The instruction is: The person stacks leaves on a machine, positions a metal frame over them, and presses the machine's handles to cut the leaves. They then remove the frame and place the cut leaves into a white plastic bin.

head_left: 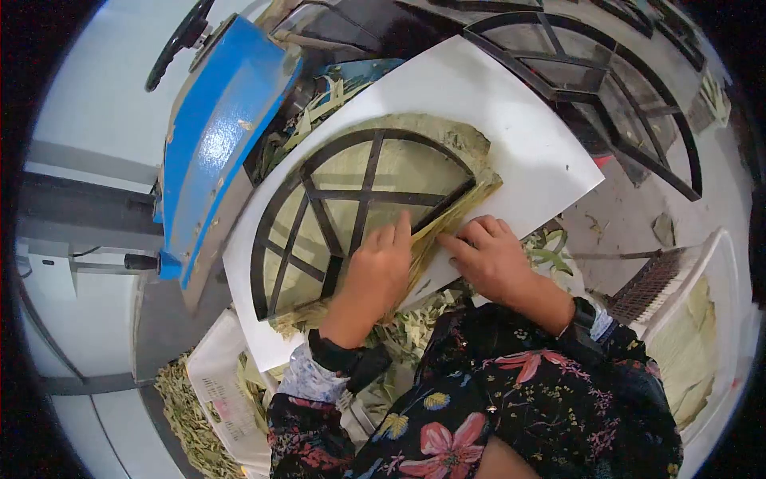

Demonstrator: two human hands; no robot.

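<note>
A black half-round cutting frame (pixel 363 194) with crossing bars lies flat on a stack of pale green dried leaves (pixel 471 140). The stack rests on a white board (pixel 550 160), its edges sticking out past the frame. My left hand (pixel 379 259) lies over the frame's straight side, fingers stretched forward and touching the leaves there. Beside it, my right hand (pixel 491 255) has its fingers curled at the stack's near right edge, thumb and forefinger closed on the leaf edge; the fingertips' exact hold is partly hidden.
To the left stands a blue machine (pixel 227 136) with a black handwheel (pixel 179 40). Another black frame (pixel 586 97) lies at upper right. A brush (pixel 646 283) leans by a white tub (pixel 722 263) holding leaf sheets. Leaf scraps (pixel 191 415) lie beside a white basket (pixel 223 383).
</note>
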